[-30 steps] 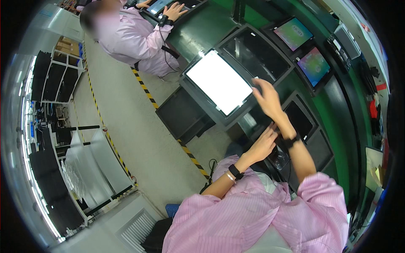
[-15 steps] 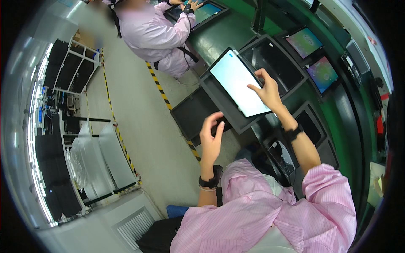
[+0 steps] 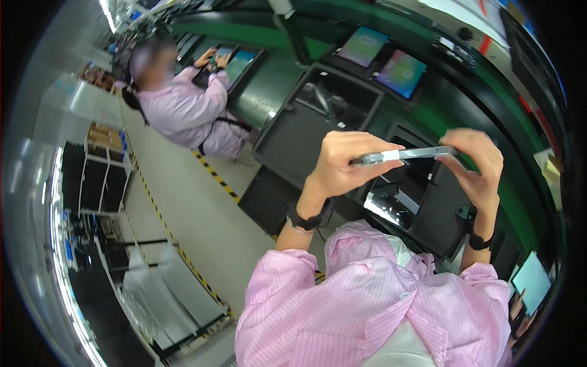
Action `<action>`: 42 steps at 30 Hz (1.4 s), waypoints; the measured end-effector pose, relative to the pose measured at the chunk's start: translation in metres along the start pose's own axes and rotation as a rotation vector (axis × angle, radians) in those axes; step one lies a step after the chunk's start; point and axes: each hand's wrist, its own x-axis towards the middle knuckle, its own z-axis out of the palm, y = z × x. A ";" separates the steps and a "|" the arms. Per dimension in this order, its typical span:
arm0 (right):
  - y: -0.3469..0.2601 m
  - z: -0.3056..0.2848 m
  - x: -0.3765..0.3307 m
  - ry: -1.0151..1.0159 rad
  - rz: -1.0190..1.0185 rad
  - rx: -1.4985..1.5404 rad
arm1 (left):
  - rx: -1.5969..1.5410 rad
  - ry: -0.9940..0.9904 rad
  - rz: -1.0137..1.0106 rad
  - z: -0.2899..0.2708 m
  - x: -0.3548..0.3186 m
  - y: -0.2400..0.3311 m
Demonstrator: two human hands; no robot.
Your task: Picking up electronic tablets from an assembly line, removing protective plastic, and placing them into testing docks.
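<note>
Raised in front of my chest is a thin flat screen panel, seen nearly edge-on, so its face does not show. A small white patch sits on its edge near the left end. My left hand grips that end, thumb and fingers on opposite sides. At the other end my right hand pinches the panel between thumb and fingers; its fingertips are slightly blurred. Beyond my left hand lies a black tray with no panel on it. Under the raised panel, a dark glossy screen partly shows on the bench.
Two lit tablets lie at the bench's far side, beside a black tray with a dark screen. Another black tray is lower left. A co-worker handles a screen at far left. Another person's hands hold a pale panel at lower right.
The panel, earlier face up and lit white over the black tray, is now raised toward me and turned edge-on. My left hand has closed on it; the view has swung right.
</note>
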 end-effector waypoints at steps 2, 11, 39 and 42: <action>0.004 -0.016 -0.010 0.282 -0.027 -0.361 | -0.028 0.104 -0.048 0.026 0.002 0.002; -0.004 -0.054 -0.073 -0.409 0.679 0.182 | 0.000 -0.372 0.121 0.085 0.035 0.022; 0.055 -0.001 -0.124 0.729 1.216 1.664 | -1.363 -0.387 -0.797 0.092 -0.043 0.025; 0.054 -0.002 -0.123 0.728 1.228 1.674 | -1.403 -0.357 -0.843 0.092 -0.042 0.026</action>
